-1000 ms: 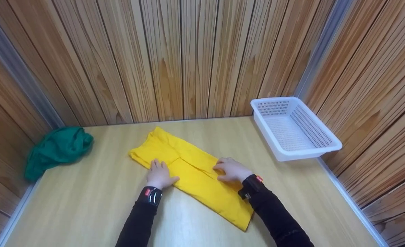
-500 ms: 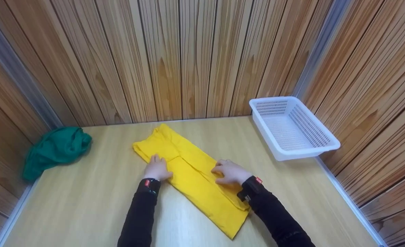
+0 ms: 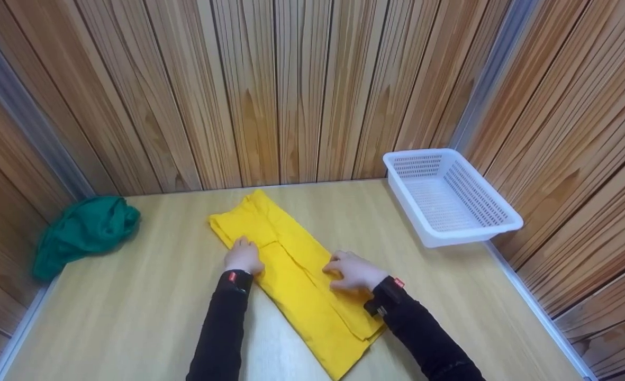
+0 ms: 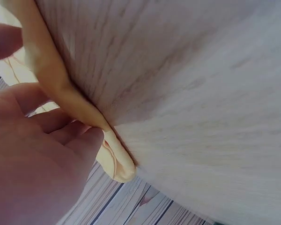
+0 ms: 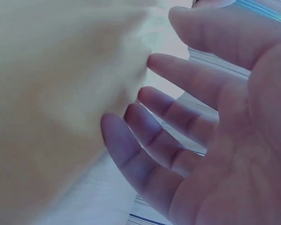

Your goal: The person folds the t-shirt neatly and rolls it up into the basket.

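A folded yellow garment [image 3: 296, 280] lies slantwise across the table, its near corner reaching the bottom of the head view. My left hand [image 3: 244, 257] rests on its left edge. In the left wrist view, the fingers [image 4: 84, 138] of that hand lie against the rolled border of the fabric. On the right side of the garment, my right hand [image 3: 355, 271] has its fingers loosely spread, thumb apart. Seen from the right wrist, the fingertips [image 5: 113, 126] meet the yellow cloth [image 5: 61, 93], and nothing is pinched between thumb and fingers.
A white perforated plastic basket [image 3: 428, 233] stands at the back right, by the wall. At the back left, a crumpled green cloth [image 3: 87, 230] lies against the side wall. Wood-patterned panels [image 3: 296, 95] enclose the table [image 3: 132, 307] at the back and sides.
The yellow garment has turned clockwise: its near end has swung left and toward me, its far end to the right. My left hand has moved slightly away from me; the right has shifted little.
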A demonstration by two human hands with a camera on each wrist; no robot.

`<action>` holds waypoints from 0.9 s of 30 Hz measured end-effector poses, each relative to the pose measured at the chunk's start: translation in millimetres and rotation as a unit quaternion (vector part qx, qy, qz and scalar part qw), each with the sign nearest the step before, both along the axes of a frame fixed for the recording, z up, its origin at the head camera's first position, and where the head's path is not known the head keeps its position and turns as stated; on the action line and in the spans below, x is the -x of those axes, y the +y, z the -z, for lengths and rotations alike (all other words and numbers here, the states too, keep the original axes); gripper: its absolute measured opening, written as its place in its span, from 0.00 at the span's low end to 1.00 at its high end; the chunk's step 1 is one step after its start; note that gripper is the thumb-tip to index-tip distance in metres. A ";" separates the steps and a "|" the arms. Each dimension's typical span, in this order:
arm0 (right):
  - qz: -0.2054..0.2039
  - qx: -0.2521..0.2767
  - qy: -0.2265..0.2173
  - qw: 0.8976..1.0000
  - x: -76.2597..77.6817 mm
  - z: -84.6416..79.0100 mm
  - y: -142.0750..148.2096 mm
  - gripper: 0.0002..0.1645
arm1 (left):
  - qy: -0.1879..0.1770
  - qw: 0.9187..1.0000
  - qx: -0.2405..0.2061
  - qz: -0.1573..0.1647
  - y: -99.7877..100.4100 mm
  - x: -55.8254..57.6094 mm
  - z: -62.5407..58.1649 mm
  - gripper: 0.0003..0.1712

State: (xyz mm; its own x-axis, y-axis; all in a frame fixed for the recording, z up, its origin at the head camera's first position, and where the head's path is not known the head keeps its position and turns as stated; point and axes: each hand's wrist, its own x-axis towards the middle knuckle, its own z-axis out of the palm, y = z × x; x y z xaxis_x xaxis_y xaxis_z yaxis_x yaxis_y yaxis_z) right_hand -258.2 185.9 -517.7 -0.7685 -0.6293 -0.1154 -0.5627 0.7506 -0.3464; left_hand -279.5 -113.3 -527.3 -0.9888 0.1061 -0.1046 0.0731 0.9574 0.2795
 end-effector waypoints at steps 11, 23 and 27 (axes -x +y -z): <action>-0.029 0.012 0.004 0.999 -6.3 -2.7 -1.1 0.23 | 0.014 1.000 0.004 -0.001 3.6 1.6 1.0 0.38; -0.037 0.019 0.007 0.999 2.6 -4.1 -1.8 0.18 | 0.023 0.999 0.006 -0.025 11.1 -8.0 17.1 0.36; -0.028 0.017 0.015 0.999 12.7 -6.2 -5.9 0.17 | 0.016 1.000 0.000 -0.018 15.6 -21.2 12.8 0.35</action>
